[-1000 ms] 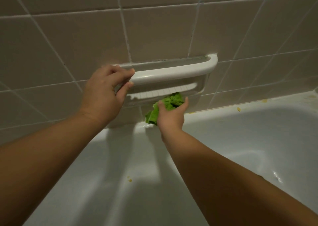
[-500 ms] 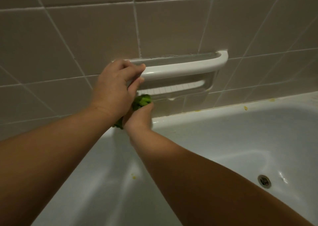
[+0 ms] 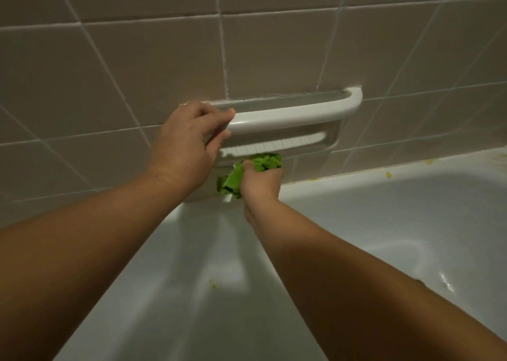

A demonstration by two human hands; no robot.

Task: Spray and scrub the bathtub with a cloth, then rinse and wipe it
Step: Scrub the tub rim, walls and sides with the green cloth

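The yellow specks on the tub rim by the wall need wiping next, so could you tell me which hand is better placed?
Right, probably: the right hand already grips the green cloth, while the left hand holds the wall handle.

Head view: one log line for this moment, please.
phase: scrub | left hand: grips grab bar | right hand: holds green cloth under soap dish | bathtub: yellow specks on rim
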